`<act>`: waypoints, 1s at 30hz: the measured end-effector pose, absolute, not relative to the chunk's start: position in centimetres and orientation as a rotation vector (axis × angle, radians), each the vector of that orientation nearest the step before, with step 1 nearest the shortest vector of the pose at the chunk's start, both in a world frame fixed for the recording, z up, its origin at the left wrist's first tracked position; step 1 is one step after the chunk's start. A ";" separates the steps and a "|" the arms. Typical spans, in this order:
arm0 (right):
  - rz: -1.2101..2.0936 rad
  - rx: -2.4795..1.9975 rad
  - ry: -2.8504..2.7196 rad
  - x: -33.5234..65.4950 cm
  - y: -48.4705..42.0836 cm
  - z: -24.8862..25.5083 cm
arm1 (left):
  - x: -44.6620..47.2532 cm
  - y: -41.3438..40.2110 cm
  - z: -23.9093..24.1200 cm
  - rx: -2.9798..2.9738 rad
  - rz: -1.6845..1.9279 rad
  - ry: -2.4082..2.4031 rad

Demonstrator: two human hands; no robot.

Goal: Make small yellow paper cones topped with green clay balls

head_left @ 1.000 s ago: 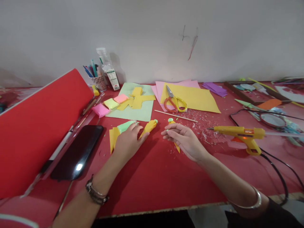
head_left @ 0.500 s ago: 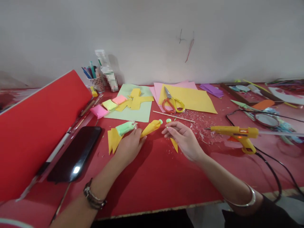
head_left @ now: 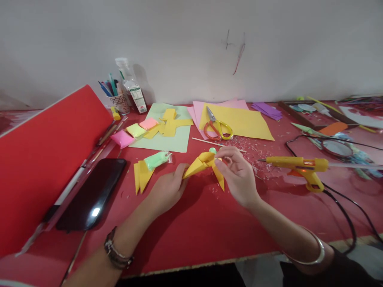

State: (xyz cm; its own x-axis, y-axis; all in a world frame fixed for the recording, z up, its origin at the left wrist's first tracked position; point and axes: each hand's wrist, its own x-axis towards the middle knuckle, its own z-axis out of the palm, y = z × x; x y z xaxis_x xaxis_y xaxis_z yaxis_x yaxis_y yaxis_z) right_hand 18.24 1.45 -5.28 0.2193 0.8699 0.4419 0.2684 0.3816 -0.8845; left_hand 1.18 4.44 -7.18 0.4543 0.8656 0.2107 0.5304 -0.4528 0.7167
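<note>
My left hand [head_left: 169, 187] grips the pointed end of a rolled yellow paper cone [head_left: 199, 164], held just above the red table. At the cone's other end, the fingertips of my right hand [head_left: 237, 175] are pinched together around a small bit of light green clay, mostly hidden by the fingers. Beneath my right hand lies another yellow paper cone [head_left: 218, 178] with a green clay ball [head_left: 212, 150] at its top. Left of my left hand, an opened packet of green clay [head_left: 156, 160] rests against more yellow paper cones [head_left: 144, 176].
A glue gun [head_left: 299, 162], its light glowing, lies at right with its cable. Scissors [head_left: 218, 126] rest on yellow and pink sheets. Pink, yellow and peach clay packets [head_left: 136, 130] overlap a pale green sheet [head_left: 179, 144]. A phone [head_left: 92, 193] and red board [head_left: 50, 159] occupy the left.
My left hand has turned the cone and shifted it right, and its wide end now meets my right fingers. My right hand has moved slightly right and lower, its fingers more curled.
</note>
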 end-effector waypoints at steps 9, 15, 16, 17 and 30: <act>0.540 -1.112 -1.363 18.1 1.5 -5.2 | 0.9 4.5 -7.1 2.573 0.295 1.271; 0.643 -1.031 -1.397 18.1 1.4 -5.4 | 1.2 4.4 -6.4 2.426 0.381 1.096; 0.657 -1.022 -1.410 18.0 1.3 -5.4 | 1.2 4.3 -6.4 2.404 0.371 1.069; 0.664 -1.017 -1.421 18.0 1.3 -5.5 | 1.3 4.3 -6.3 2.382 0.368 1.048; 0.281 -1.043 -1.576 18.4 1.0 -5.0 | 1.4 3.7 -6.7 2.239 0.383 1.038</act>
State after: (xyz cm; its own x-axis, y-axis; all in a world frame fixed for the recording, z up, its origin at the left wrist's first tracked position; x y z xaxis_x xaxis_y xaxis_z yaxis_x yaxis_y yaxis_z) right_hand 18.44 0.99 -4.99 0.0641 0.7390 0.6706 0.4615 0.5738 -0.6765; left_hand 1.44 3.70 -6.74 0.6470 0.7625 -0.0020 0.5784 -0.4891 0.6529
